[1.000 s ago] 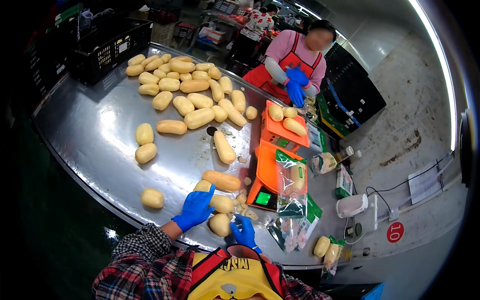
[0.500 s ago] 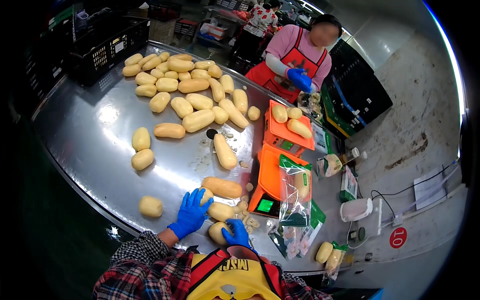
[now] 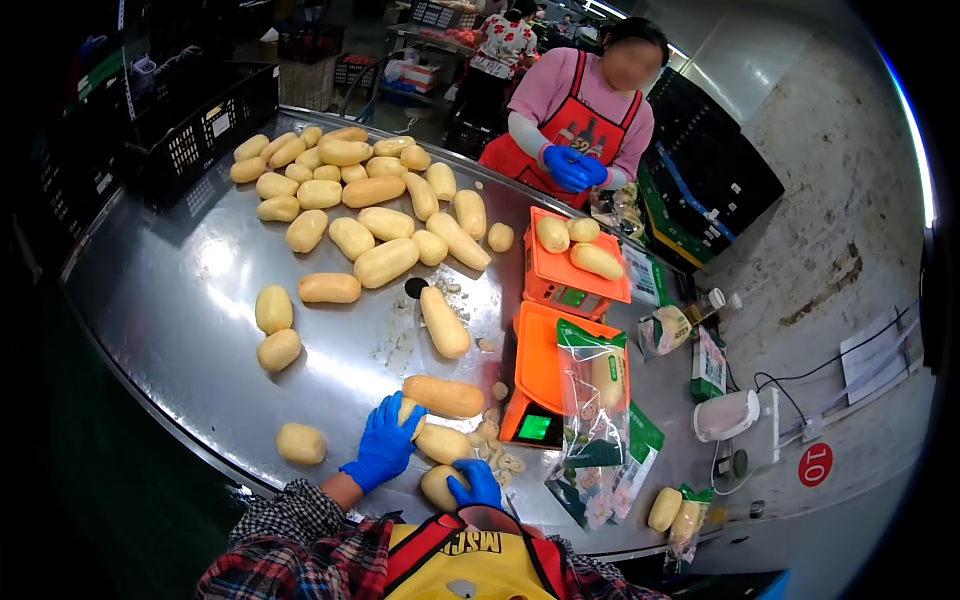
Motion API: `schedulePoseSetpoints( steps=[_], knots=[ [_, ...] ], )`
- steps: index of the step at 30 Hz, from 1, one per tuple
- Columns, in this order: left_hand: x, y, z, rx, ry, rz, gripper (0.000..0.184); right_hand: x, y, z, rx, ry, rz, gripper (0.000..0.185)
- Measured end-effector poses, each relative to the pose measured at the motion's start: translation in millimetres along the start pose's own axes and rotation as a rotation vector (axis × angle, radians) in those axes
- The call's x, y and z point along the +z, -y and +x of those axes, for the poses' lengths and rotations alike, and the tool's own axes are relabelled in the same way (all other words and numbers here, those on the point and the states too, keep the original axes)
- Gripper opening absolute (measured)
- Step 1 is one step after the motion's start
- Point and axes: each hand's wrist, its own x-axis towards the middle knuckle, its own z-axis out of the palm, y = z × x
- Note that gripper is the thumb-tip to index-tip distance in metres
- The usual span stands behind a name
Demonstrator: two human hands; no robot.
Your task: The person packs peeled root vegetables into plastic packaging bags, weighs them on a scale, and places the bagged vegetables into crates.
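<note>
Both my hands wear blue gloves at the near edge of the metal table. My left hand is closed over a pale lotus root piece, which its fingers partly cover. With curled fingers, my right hand grips another short lotus root piece resting on the table. Between them lies a third piece. Just beyond is a longer, browner lotus root. Small cut ends and slices lie right of these. A single piece sits left of my left hand.
An orange scale holds a partly filled plastic bag; another scale carries several pieces. Many lotus roots cover the far table. A black crate stands back left. Across the table is a co-worker with blue gloves.
The view has shifted slightly. My hands stay on the same lotus root pieces. The co-worker's gloved hands have moved closer together.
</note>
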Motion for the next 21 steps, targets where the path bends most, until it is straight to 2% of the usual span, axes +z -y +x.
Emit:
schedulePoseSetpoints(
  steps=[11, 21],
  knots=[
    [8.7, -2.4, -5.0, -0.055, 0.008, -0.039, 0.073, 0.9, 0.0, -2.5, 0.093, 0.029, 0.046, 0.033],
    [14.6, -1.3, -6.5, -0.055, 0.009, 0.037, 0.075, 6.3, -9.9, -4.6, 0.01, 0.002, -0.049, 0.029]
  ],
)
